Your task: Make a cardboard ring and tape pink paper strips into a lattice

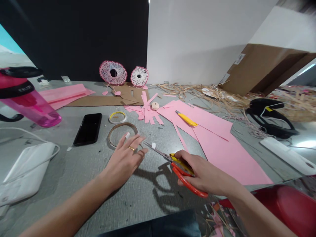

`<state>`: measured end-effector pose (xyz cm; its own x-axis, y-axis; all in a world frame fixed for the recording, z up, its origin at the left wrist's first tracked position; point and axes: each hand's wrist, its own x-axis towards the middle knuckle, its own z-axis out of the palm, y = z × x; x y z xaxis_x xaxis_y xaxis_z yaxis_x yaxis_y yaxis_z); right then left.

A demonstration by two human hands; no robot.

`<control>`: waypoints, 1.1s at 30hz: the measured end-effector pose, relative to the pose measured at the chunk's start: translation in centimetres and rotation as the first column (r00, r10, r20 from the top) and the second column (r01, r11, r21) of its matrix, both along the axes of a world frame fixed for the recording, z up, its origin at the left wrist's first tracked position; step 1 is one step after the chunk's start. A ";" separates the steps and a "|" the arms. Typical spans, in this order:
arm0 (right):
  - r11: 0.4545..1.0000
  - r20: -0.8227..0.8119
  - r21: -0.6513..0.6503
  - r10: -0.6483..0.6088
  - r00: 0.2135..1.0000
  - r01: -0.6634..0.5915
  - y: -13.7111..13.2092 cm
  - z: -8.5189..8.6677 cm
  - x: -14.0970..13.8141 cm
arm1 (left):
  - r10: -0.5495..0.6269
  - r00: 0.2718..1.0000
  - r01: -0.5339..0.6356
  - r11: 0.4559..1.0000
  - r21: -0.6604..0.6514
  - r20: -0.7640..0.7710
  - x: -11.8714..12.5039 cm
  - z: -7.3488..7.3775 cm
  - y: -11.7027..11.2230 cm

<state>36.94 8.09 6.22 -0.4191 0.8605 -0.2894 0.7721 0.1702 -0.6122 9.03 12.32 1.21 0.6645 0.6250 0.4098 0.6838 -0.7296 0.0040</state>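
My right hand (197, 171) grips scissors (170, 159) with red and yellow handles, fingers wrapped round them. The blades point left, slightly apart, and a small white piece of tape (154, 145) shows at one blade. My left hand (127, 156), a gold ring on one finger, lies with its fingers stretched over the near right edge of a brown cardboard ring (110, 131). Another white bit of tape (127, 135) shows by its fingertips. Just beyond lies a tape roll (123, 120). The fingers partly hide the cardboard ring.
Pink paper sheets (229, 158) with a yellow cutter (187, 119) lie right; pink strips (146, 113) lie beyond. A phone (88, 129), white power bank (29, 171) and pink bottle (37, 107) are left. Two string-wound rings (120, 70) (145, 77) lean against the back panels.
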 end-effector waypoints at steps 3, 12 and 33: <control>1.000 0.012 0.006 0.011 1.000 -0.011 -0.1 0.1 0.2 | -0.015 0.999 0.015 1.000 -0.009 -0.035 0.0 -0.5 0.3; 1.000 -0.014 -0.015 0.007 1.000 -0.007 -0.4 -0.2 0.4 | 0.025 0.999 -0.025 1.000 -0.016 -0.028 0.2 -0.2 0.2; 0.997 0.044 0.015 0.073 0.996 -0.074 -0.6 1.2 -0.5 | 0.573 0.146 0.684 0.531 -0.500 0.807 -0.5 3.0 0.8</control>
<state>36.45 7.47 7.41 -0.4692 0.8326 -0.2943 0.7827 0.2376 -0.5753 8.51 13.08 4.20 0.2312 0.9683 0.0946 -0.4023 0.0066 0.9155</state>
